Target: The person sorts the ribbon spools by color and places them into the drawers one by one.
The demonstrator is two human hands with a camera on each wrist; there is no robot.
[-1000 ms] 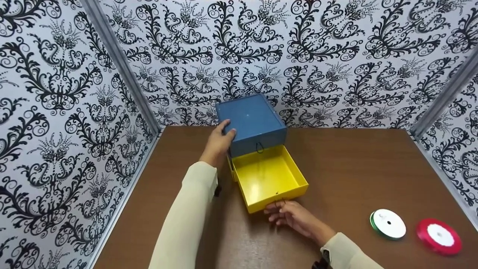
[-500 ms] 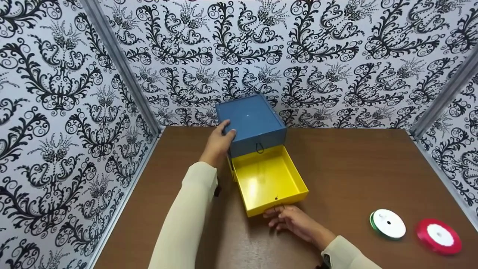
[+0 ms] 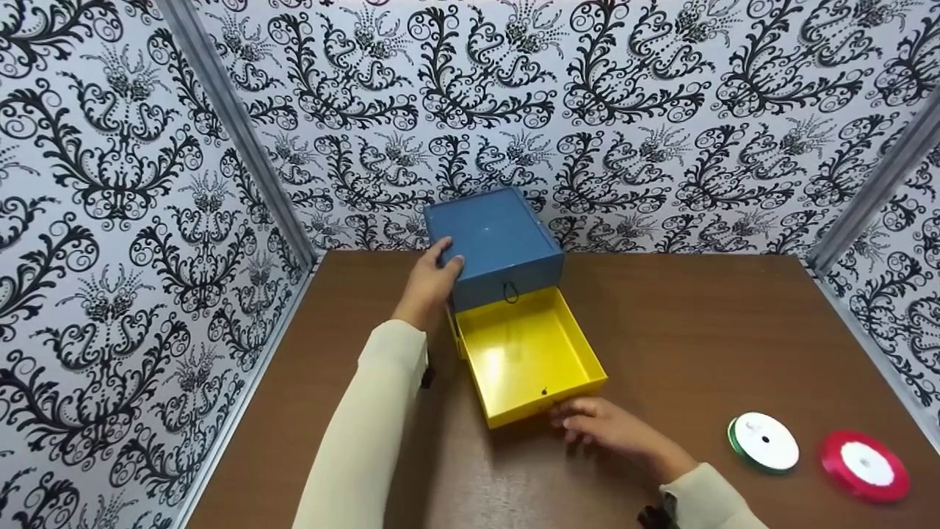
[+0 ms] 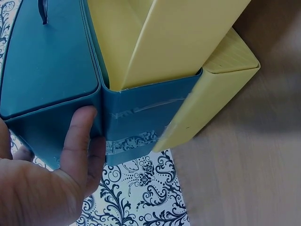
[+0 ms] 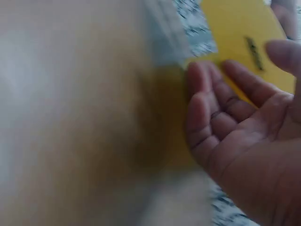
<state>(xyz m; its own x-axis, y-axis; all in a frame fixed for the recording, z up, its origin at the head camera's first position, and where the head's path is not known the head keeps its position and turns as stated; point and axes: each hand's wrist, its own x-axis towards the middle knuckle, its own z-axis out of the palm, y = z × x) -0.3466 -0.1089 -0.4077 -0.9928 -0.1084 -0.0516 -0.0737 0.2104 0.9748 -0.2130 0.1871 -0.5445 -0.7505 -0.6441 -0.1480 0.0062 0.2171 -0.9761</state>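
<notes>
A blue drawer box (image 3: 488,235) stands at the back of the table, with a dark cord loop (image 3: 511,292) on its upper front. Below that, a yellow drawer (image 3: 518,353) is pulled out towards me, nothing inside it. My left hand (image 3: 429,283) rests on the blue box's left edge, fingertips on its top; in the left wrist view, fingers (image 4: 81,136) press its side. My right hand (image 3: 606,426) is at the yellow drawer's front, fingers loosely bent. The right wrist view shows its palm with nothing held and a dark pull (image 5: 254,53) beyond the fingers.
A white-faced spool with green ribbon (image 3: 765,441) lies on the brown table (image 3: 683,323) at the right. Beside it is a red ribbon spool (image 3: 865,465). Patterned walls (image 3: 485,110) stand behind and at both sides.
The yellow drawer has come out slightly further towards me. My right hand has left its cord pull and shifted right. The left hand stays on the blue box.
</notes>
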